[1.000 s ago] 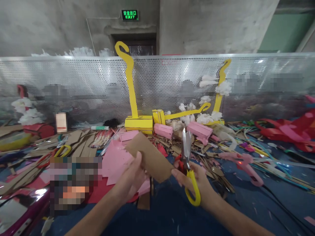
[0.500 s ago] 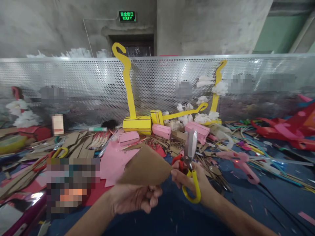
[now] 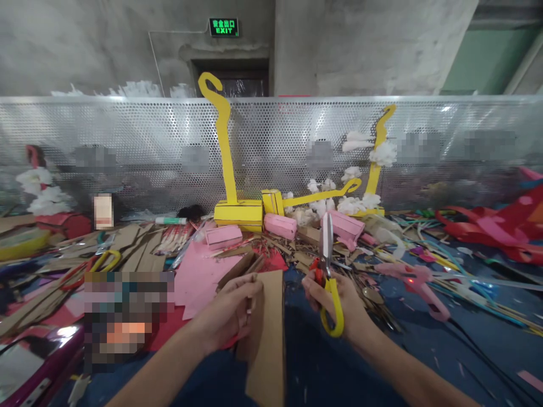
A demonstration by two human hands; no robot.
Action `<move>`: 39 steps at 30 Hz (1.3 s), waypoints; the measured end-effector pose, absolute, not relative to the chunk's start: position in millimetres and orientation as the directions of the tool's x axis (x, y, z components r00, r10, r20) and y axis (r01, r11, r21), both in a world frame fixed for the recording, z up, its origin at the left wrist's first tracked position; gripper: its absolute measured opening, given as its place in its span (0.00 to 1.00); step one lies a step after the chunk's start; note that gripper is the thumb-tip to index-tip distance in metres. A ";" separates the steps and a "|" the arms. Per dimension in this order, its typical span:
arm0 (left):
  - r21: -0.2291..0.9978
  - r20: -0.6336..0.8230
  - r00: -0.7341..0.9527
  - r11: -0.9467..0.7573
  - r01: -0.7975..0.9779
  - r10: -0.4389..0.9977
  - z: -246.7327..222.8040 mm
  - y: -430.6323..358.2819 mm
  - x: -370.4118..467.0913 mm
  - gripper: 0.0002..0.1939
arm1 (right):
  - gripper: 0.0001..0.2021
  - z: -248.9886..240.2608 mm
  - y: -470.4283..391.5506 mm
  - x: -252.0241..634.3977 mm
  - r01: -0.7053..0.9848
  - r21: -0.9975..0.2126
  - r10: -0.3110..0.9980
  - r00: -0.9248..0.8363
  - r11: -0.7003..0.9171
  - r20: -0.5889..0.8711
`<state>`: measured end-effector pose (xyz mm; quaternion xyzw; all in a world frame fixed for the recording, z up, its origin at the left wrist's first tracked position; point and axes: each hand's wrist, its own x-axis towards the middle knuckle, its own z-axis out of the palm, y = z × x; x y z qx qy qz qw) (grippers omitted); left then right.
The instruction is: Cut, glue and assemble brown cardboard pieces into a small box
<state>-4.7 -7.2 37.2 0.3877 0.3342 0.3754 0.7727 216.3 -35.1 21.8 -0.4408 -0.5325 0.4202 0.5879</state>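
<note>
Fingers of the left hand (image 3: 225,312) pinch the card (image 3: 270,339) at what seems its far left corner, its long axis running near to far, while the right hand (image 3: 350,308), off the card's right side and not touching it, curls round the scissors (image 3: 327,249).

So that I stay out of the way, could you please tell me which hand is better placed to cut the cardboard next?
Probably the right hand: it holds the scissors, blades pointing upward, while the left hand grips the cardboard and could steady it.
</note>
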 end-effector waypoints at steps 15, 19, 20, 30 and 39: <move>0.860 -0.039 0.356 0.212 -0.464 0.934 37.2 -3.6 -5.5 0.19 | 0.20 8.0 -30.6 222.7 0.232 -0.941 0.963 0.052 0.247 0.266; 0.837 0.027 0.288 0.136 -0.530 0.957 40.8 -3.1 -5.4 0.21 | 0.23 14.6 -43.0 218.7 0.395 -0.875 0.959 -0.064 0.279 0.277; 0.835 0.045 0.279 0.117 -0.537 0.959 41.5 -3.0 -5.5 0.21 | 0.22 16.1 -45.1 218.0 0.423 -0.864 0.961 -0.085 0.272 0.261; 0.876 0.097 0.157 -0.010 -0.482 0.983 34.9 -1.3 -6.3 0.21 | 0.07 24.6 -54.9 210.5 0.611 -0.675 0.908 -0.226 0.414 0.352; 0.950 0.216 0.202 -0.159 -0.267 0.955 32.2 -1.6 -8.6 0.20 | 0.10 20.4 -51.3 211.6 0.604 -0.678 0.906 -0.228 0.419 0.357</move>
